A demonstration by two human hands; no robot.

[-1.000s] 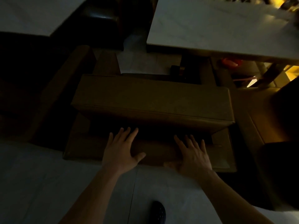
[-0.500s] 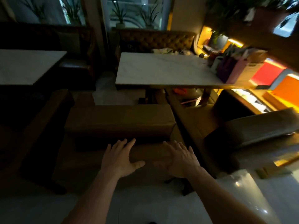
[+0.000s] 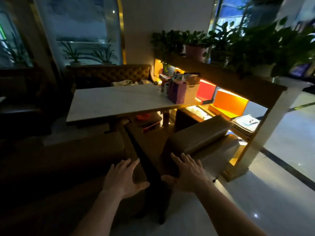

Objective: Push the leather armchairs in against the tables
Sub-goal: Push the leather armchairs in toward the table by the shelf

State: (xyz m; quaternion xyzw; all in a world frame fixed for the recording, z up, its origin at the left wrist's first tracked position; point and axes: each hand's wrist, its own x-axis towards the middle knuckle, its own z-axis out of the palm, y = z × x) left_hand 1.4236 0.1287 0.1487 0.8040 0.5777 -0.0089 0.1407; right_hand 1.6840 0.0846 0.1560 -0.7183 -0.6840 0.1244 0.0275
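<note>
Armchairs in brown leather: the left one [image 3: 81,150] sits near the white table [image 3: 119,101], the right one [image 3: 201,138] angled, not yet in. Left hand [image 3: 122,178] and right hand [image 3: 189,174] spread flat, fingers straight, gripping nothing.

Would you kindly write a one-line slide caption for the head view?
Open left hand and right hand reach toward two leather armchairs beside a white table.
</note>
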